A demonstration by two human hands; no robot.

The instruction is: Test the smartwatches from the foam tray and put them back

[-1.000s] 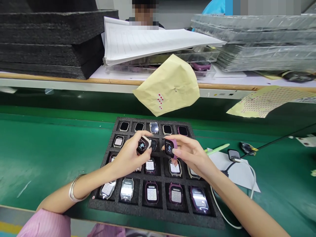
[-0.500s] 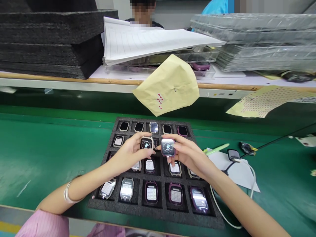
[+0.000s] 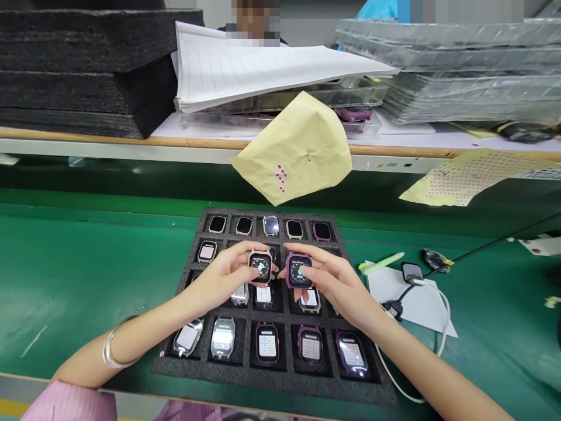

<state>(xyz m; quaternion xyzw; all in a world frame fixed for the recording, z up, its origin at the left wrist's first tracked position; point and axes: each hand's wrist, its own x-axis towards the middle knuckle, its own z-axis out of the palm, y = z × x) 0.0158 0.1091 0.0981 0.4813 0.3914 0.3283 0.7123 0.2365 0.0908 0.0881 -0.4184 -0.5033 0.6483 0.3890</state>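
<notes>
A black foam tray (image 3: 193, 304) lies on the green belt, its pockets filled with several smartwatch bodies. My left hand (image 3: 223, 279) grips a beige-cased watch body (image 3: 260, 266), its lit screen facing up. My right hand (image 3: 333, 282) holds a purple-cased watch body (image 3: 298, 271), also screen up. The two watches sit side by side, almost touching, above the tray's second row. Watches in the front rows show white lit screens; those in the back row are dark.
A yellow sticker sheet (image 3: 298, 151) hangs off the shelf edge above the tray. To the right lie a green pen (image 3: 381, 263), white paper (image 3: 416, 301), a charger cable (image 3: 442, 316). Black foam stacks (image 3: 87, 64) and plastic trays (image 3: 451, 70) fill the shelf. Another person sits behind.
Both hands turned their watches from facing each other to screens up, brought them side by side and lowered them slightly toward the tray.
</notes>
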